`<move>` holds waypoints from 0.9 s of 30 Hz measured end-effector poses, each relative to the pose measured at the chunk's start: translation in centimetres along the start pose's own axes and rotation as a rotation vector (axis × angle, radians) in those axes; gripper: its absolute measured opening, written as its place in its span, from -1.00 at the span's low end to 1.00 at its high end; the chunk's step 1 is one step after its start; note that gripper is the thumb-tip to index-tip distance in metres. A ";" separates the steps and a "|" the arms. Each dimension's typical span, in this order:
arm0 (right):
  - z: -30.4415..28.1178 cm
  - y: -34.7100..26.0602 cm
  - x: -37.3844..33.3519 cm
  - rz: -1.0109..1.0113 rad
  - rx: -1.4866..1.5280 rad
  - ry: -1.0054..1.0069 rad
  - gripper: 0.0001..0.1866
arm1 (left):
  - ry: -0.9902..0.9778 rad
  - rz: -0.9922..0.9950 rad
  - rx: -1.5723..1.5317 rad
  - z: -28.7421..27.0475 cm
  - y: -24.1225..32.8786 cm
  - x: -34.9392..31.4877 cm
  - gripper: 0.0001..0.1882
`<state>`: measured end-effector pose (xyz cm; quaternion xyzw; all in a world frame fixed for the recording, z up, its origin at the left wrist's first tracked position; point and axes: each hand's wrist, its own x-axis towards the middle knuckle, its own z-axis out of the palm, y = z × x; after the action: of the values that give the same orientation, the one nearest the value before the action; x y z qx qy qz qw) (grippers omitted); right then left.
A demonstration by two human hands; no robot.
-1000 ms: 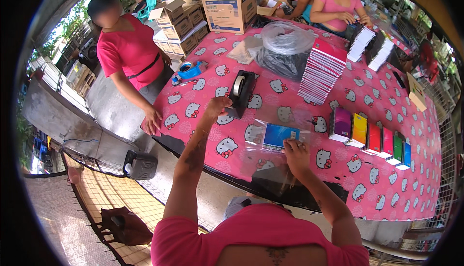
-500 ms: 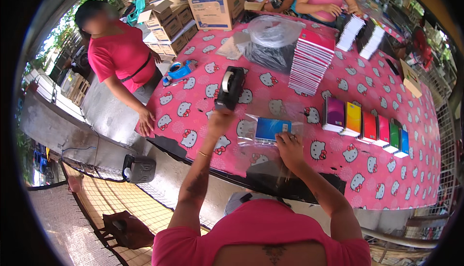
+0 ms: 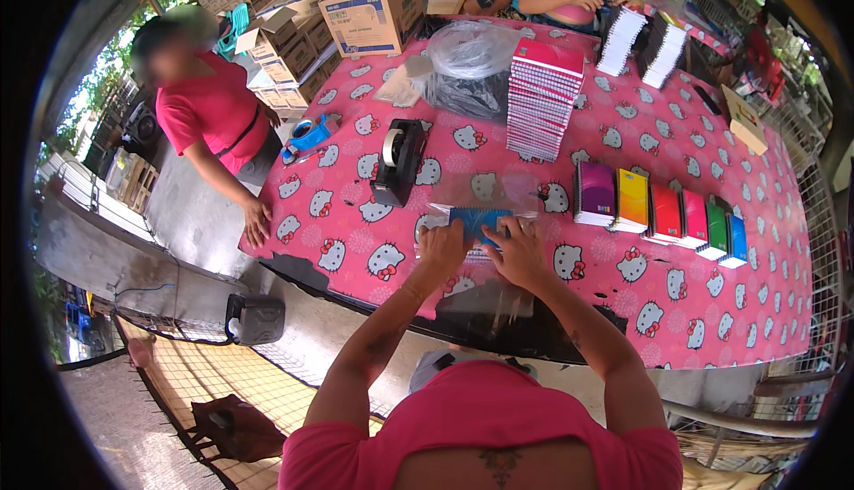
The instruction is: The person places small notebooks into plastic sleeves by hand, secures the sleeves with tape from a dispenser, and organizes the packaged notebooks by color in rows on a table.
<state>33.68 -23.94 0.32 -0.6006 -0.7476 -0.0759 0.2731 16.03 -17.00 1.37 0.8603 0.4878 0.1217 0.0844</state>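
Observation:
A small blue spiral notebook lies on clear plastic film near the table's front edge. My left hand is closed at its lower left edge, fingers together; what lies under the fingertips is hidden. On the notebook's right side, my right hand bends its fingers over the edge and the film. Just beyond my left hand, a black tape dispenser with a pale roll stands on the table.
A tall stack of red notebooks stands behind, beside bagged plastic. At right is a row of coloured notebooks. A blue tape dispenser sits far left, near a person with a hand on the table. Cardboard boxes stand behind.
My left hand has let go of the black tape dispenser and come down to the notebook. The dispenser now rests on the table. My right hand has stayed at the notebook's right side.

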 end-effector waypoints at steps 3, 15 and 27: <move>2.1 3.4 3.6 0.097 0.140 -0.195 -0.55 | 0.238 0.339 0.023 0.3 1.4 -1.6 -0.68; -5.0 7.5 6.7 0.837 1.059 -0.852 -0.07 | 0.292 -0.048 -0.674 1.8 -2.8 -1.3 -0.72; -10.6 -4.4 7.6 -0.129 0.284 -0.018 -0.71 | 0.070 -0.531 -1.216 -4.1 -20.4 6.8 -0.79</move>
<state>31.88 -23.31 13.94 -0.5074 -0.7902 0.0184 0.3433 1.55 -0.63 0.79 0.5056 0.5302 0.3782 0.5658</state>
